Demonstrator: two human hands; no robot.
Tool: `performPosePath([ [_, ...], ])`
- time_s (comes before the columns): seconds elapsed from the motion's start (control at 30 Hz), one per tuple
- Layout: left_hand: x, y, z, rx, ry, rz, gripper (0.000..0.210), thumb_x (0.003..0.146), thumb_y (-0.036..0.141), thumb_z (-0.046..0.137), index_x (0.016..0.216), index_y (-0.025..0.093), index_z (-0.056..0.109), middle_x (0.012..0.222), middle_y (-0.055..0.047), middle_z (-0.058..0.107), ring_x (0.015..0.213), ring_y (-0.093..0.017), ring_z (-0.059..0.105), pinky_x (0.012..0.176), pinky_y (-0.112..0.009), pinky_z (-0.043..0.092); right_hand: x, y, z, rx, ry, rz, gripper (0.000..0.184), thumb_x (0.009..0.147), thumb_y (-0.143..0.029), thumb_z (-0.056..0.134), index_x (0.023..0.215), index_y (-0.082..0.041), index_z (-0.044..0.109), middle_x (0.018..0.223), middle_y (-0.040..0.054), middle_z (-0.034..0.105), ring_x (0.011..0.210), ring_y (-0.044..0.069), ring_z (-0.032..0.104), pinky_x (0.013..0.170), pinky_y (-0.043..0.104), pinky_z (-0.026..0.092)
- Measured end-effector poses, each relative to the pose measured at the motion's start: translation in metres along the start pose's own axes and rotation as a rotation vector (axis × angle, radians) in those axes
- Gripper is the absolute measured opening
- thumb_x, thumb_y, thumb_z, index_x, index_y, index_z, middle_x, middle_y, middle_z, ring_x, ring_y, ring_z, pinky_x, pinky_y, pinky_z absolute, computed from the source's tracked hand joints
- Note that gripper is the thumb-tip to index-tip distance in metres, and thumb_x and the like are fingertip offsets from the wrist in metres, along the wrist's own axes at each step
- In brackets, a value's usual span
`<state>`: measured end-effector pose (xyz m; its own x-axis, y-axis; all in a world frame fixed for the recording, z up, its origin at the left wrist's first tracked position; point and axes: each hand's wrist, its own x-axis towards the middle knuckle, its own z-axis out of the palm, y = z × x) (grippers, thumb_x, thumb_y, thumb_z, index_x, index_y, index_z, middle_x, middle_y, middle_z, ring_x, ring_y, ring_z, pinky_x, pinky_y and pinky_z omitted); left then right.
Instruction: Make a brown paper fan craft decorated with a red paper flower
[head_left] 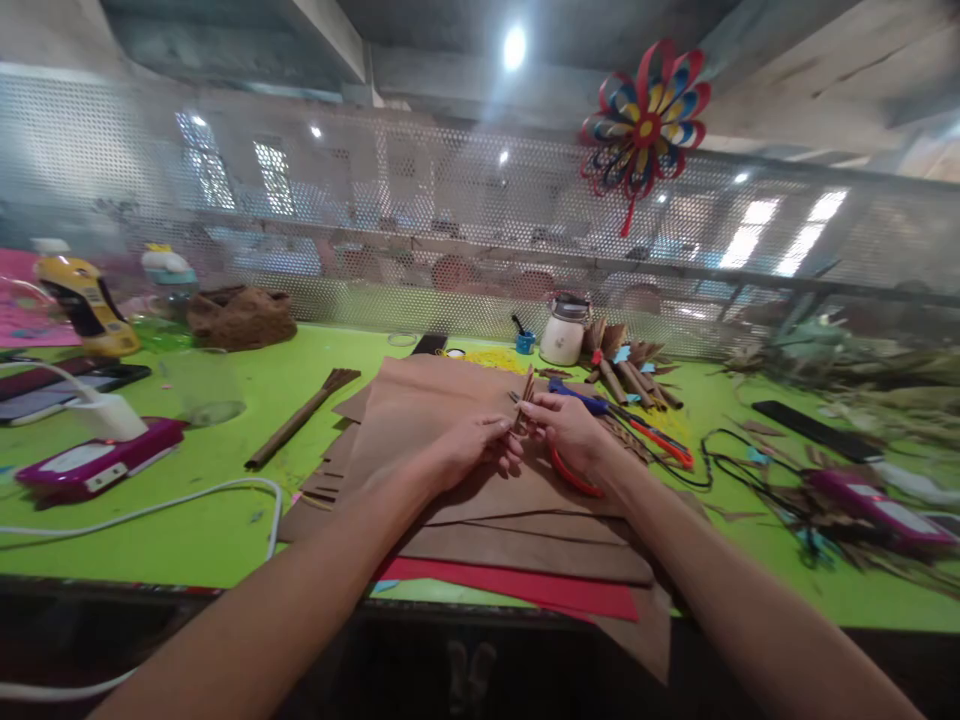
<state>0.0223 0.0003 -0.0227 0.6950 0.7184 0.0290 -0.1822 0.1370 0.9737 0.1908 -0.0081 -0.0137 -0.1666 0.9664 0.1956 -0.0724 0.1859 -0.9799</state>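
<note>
Apparently, the step in hand is a fine shaping of the small brown paper piece (529, 384), which is above the brown sheets (416, 430) in the middle of the green table (187, 545). The right hand (566, 420) pinches it between thumb and fingers; the left hand (476, 445) comes close from the left, its fingertips bent, but I cannot tell whether they grip it. A red scissors handle (571, 481) shows below the right hand. Probably, the next move calls for steady holding.

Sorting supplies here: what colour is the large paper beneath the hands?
The paper is brown, in the head view.
</note>
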Motion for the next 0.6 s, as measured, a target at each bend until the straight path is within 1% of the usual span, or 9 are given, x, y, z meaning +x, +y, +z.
performPosePath([
  [0.13,0.0007,-0.0012,-0.0016,-0.055,0.026,-0.017,0.025,0.075,0.033,0.061,0.078,0.009,0.06,0.072,-0.007,0.06,0.058,-0.012,0.058,0.059,-0.026,0.047,-0.0002,-0.0006,0.0015,0.013,-0.002,0.015,0.027,0.067,-0.039,0.069,0.067,-0.013,0.058,0.059,-0.0017,0.054,0.051,0.007,0.046,0.049,0.021,0.031],
  [0.27,0.0002,-0.0004,-0.0022,-0.107,0.058,-0.023,0.017,0.074,0.025,0.064,0.078,0.009,0.06,0.071,-0.006,0.06,0.059,-0.009,0.057,0.061,-0.023,0.046,-0.0005,0.0002,0.0027,0.027,-0.012,0.013,0.028,0.067,-0.04,0.069,0.069,-0.013,0.059,0.057,-0.0031,0.052,0.049,0.006,0.042,0.047,0.021,0.029],
  [0.43,-0.0011,0.0031,-0.0043,-0.114,0.016,-0.035,0.018,0.075,0.027,0.063,0.08,0.01,0.061,0.075,-0.007,0.061,0.062,-0.01,0.057,0.063,-0.023,0.047,-0.0004,0.0,0.0035,0.022,-0.023,0.01,0.029,0.067,-0.041,0.068,0.072,-0.014,0.06,0.06,-0.0022,0.053,0.049,0.007,0.041,0.047,0.021,0.03],
  [0.6,-0.0016,0.004,-0.0044,-0.114,0.036,-0.027,0.017,0.072,0.026,0.066,0.077,0.012,0.059,0.073,-0.005,0.06,0.065,-0.01,0.058,0.061,-0.021,0.045,-0.0035,-0.0052,0.0064,0.038,-0.023,0.002,0.028,0.067,-0.04,0.069,0.072,-0.014,0.06,0.058,-0.0023,0.052,0.05,0.007,0.042,0.046,0.021,0.032],
])
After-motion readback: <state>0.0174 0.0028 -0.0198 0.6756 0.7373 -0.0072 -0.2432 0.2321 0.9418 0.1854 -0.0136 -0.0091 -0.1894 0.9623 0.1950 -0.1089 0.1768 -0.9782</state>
